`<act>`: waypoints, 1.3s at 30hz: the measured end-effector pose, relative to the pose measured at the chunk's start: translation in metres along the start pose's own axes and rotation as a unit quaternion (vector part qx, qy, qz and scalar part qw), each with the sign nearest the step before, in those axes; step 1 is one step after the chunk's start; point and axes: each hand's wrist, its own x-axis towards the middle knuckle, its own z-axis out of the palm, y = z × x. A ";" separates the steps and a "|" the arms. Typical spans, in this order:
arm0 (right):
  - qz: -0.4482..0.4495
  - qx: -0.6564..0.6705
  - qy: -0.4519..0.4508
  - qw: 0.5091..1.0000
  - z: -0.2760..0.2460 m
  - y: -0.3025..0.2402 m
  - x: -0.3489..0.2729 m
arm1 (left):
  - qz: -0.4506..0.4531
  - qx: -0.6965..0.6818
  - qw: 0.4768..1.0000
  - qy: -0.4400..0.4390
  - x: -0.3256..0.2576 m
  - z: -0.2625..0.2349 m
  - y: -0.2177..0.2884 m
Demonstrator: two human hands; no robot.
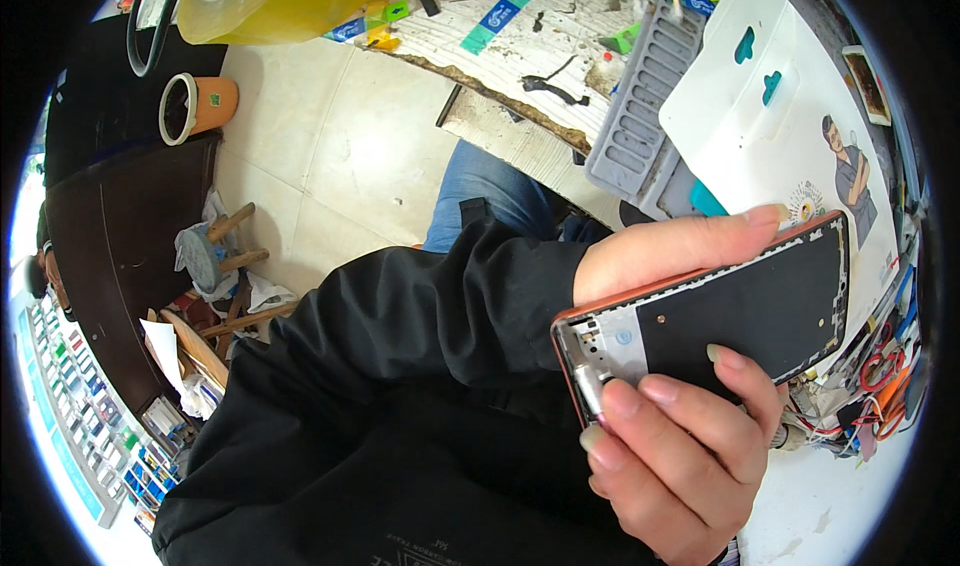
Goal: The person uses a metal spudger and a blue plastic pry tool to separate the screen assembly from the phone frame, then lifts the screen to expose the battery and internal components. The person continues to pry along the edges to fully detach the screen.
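Note:
I hold an opened phone [760, 306] with an orange-red rim; its bare inner frame shows a black panel and a silver end. My left hand [670, 251], coming out of a black sleeve, lies along the phone's upper edge. My right hand [670, 456] comes up from below, its fingers curled over the phone's lower edge and silver end. Both hands grip it above my lap.
A worn workbench [520, 36] holds a grey ridged tray [640, 106], a white printed sheet [790, 136] and red-handled tools [880, 366]. A yellow container [270, 6], an orange tape roll [195, 106], a wooden stool [215, 251] and a dark counter [120, 266] lie to the left.

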 end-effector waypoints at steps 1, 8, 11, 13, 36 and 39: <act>0.000 0.001 0.010 1.000 0.000 0.001 0.000 | 0.000 0.001 1.000 0.000 0.000 0.000 0.001; -0.008 0.028 -0.002 1.000 -0.001 0.003 -0.001 | -0.005 0.007 1.000 0.002 0.002 -0.002 0.006; -0.008 0.025 -0.002 1.000 -0.002 0.002 -0.001 | -0.004 0.008 1.000 0.004 0.001 -0.002 0.006; -0.008 0.026 -0.002 1.000 -0.002 0.002 -0.001 | -0.002 0.008 1.000 0.006 0.001 -0.002 0.006; 0.026 -0.035 0.084 0.995 0.021 -0.004 0.000 | 0.015 0.012 1.000 0.007 0.001 0.000 0.006; -0.014 -0.057 0.042 0.997 0.015 -0.006 -0.005 | 0.017 0.014 1.000 0.010 -0.001 0.001 0.004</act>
